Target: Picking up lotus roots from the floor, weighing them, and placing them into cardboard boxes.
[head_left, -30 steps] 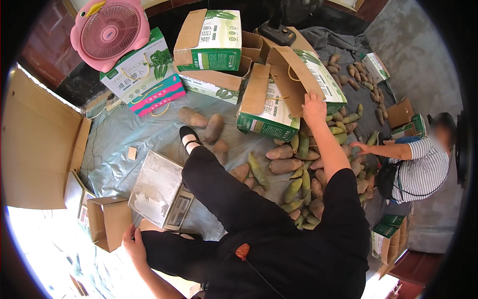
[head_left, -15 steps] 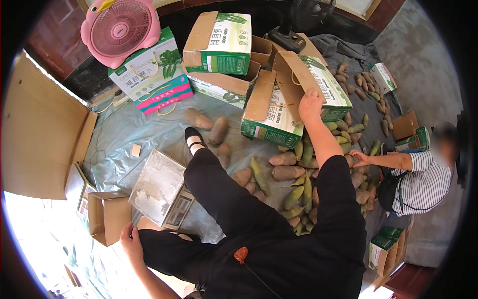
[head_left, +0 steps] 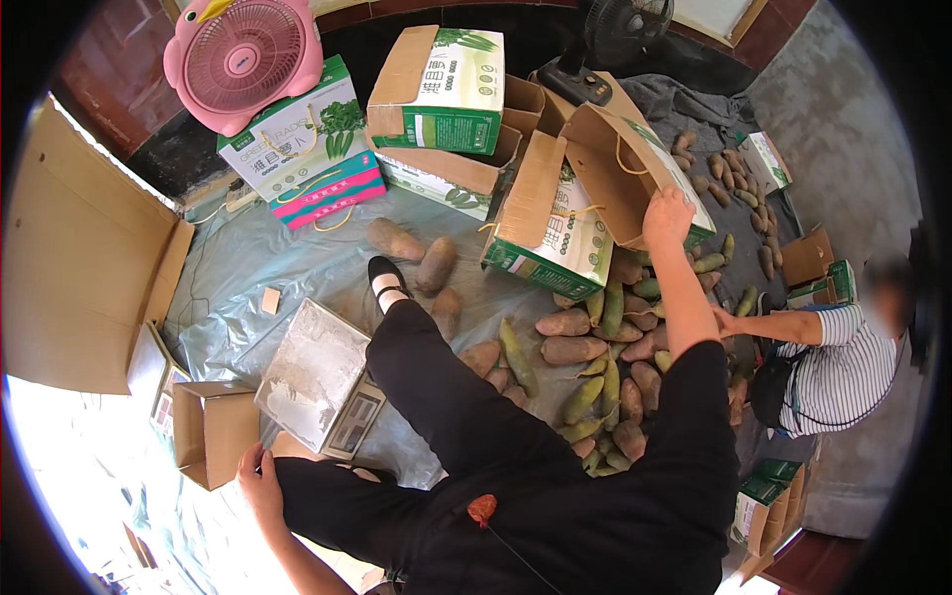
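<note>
Right hand (head_left: 668,218) on open carton (head_left: 617,164), left hand (head_left: 260,480) beside knee (head_left: 302,491).

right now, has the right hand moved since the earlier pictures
Yes: the right hand, at the edge of an open carton, has moved rightward, farther from the metal-topped scale on the floor.

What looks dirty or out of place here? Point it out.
The scale's metal plate is blotchy, as if dirty or worn. Beside the black shoe, some brown roots lie apart from the main heap.
</note>
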The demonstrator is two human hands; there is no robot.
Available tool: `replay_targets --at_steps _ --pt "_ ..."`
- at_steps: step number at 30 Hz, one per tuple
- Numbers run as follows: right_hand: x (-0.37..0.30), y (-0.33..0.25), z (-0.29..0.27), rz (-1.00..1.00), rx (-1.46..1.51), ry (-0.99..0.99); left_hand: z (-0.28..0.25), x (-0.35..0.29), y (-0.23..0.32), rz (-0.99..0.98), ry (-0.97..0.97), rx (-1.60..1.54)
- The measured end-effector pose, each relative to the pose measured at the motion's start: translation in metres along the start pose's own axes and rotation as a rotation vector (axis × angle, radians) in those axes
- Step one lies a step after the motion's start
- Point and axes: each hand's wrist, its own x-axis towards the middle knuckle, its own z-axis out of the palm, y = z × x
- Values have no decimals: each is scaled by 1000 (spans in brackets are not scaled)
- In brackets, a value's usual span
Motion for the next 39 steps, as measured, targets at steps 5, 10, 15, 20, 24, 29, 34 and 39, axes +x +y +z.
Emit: replay_targets --at_steps 5,10,15,20,24,29,34,39 --pt "-25 -3 -33 -45 -39 28 1 0 1 34 20 40" --pt "-15 17 13 115 67 -105 2 2 5 19 10 31" --pt "-11 19 25 133 166 -117 2 1 4 53 16 11" --pt "-27 44 19 229 222 -376 0 0 3 37 19 9" --pt "-63 71 28 269 299 -230 -3 -3 4 63 25 -34" --pt "-104 96 27 343 392 -156 -7 -7 6 59 20 -45" --pt "-132 115 14 482 628 -200 -11 -11 0 72 33 -52" --pt "-152 125 -1 494 822 -139 -17 -14 11 83 50 -59"
